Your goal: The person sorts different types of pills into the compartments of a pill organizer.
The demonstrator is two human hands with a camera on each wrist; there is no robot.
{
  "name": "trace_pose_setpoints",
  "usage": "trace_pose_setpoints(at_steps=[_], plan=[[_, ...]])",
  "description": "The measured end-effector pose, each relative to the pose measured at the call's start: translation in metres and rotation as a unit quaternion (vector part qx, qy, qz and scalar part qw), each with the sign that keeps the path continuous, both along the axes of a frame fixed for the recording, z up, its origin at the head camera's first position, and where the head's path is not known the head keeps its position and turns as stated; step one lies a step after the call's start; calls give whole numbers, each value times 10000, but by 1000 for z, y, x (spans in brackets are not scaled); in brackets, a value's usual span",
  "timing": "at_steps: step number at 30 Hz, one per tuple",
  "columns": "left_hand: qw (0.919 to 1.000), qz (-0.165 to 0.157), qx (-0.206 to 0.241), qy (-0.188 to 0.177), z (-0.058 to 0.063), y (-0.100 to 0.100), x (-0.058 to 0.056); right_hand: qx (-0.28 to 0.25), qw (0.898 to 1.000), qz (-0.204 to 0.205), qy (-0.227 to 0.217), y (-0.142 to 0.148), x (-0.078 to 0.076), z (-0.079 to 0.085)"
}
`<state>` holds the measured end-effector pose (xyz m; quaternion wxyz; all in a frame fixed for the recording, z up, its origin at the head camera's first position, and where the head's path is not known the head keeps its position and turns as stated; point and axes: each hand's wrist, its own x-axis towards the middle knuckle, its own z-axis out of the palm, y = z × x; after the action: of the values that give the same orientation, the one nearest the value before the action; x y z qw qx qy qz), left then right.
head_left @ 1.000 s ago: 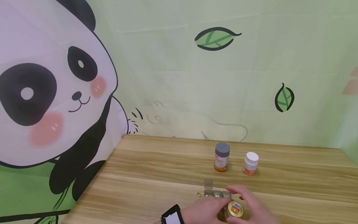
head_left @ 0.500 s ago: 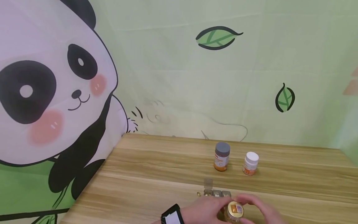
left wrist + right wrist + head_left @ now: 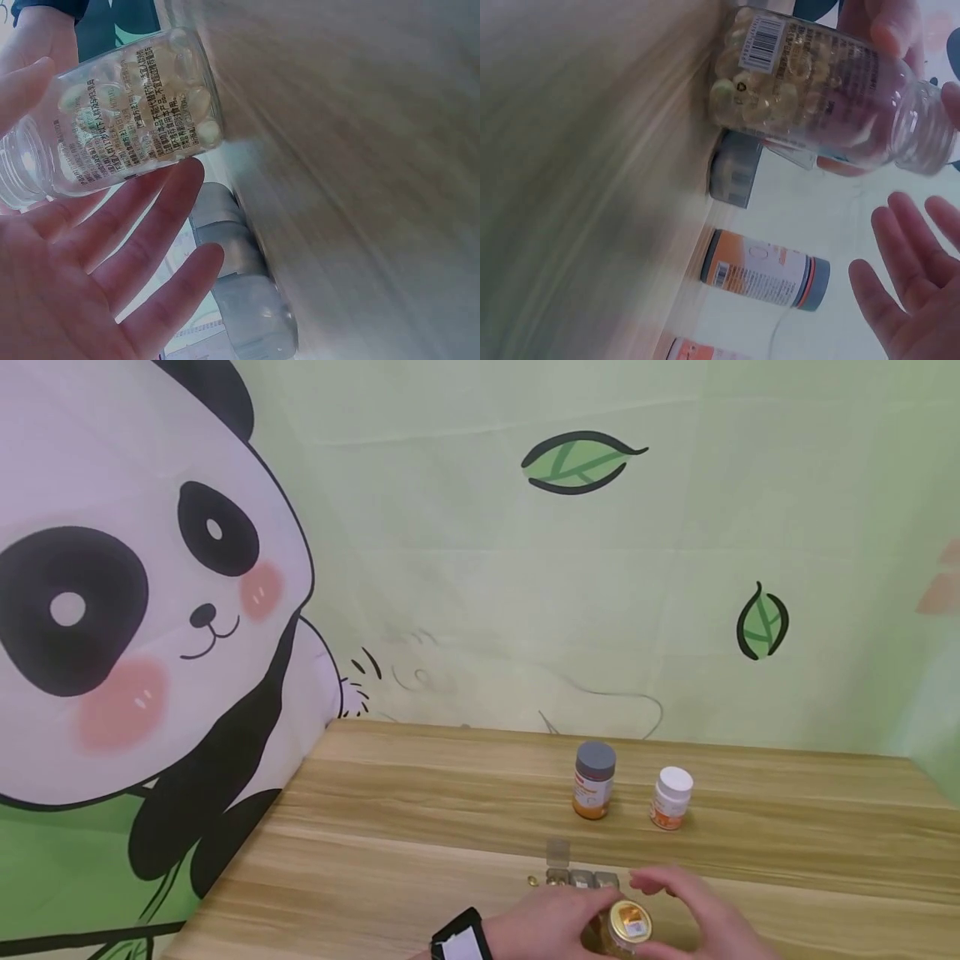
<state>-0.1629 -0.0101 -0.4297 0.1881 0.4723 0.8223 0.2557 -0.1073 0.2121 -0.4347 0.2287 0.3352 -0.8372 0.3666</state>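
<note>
My left hand [image 3: 547,922] grips a clear bottle [image 3: 135,112] of yellowish softgels. Its gold lid [image 3: 630,920] faces up in the head view; both wrist views cut the lid off, showing only the bare glass below it. Around the lid's right side is my right hand [image 3: 708,918], its index finger raised off the rim and its thumb near the lid's lower edge. Whether the thumb touches cannot be seen. In the right wrist view several right fingers [image 3: 904,262] are spread apart. A small pill organizer [image 3: 581,878] stands behind the left hand, its leftmost flap up.
One loose softgel [image 3: 532,881] lies left of the organizer. Farther back on the wooden table [image 3: 420,802] stand a grey-capped supplement bottle [image 3: 594,781] and a smaller white-capped bottle [image 3: 671,799]. A printed cloth with a panda [image 3: 217,610] hangs behind and to the left.
The sticker on the gold lid has turned between frames. My right fingers came closer to the lid half a second ago and now stand wider from it. The left hand keeps its place.
</note>
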Motion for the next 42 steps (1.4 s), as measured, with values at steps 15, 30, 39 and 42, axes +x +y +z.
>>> trace_pose_setpoints(at_steps=[15, 30, 39, 42], plan=[[9995, 44, 48, 319, 0, 1, 2, 223, 9975, -132, -664, -29, 0, 3], [9990, 45, 24, 435, 1, 2, 2, -103, 9980, -305, -544, -2, 17, 6], [9983, 49, 25, 582, 1, 2, 2, -40, 9999, 112, -38, 3, 2, 3], [9979, 39, 34, 646, 1, 2, 2, 1, 9999, 157, -70, 0, -1, 2]])
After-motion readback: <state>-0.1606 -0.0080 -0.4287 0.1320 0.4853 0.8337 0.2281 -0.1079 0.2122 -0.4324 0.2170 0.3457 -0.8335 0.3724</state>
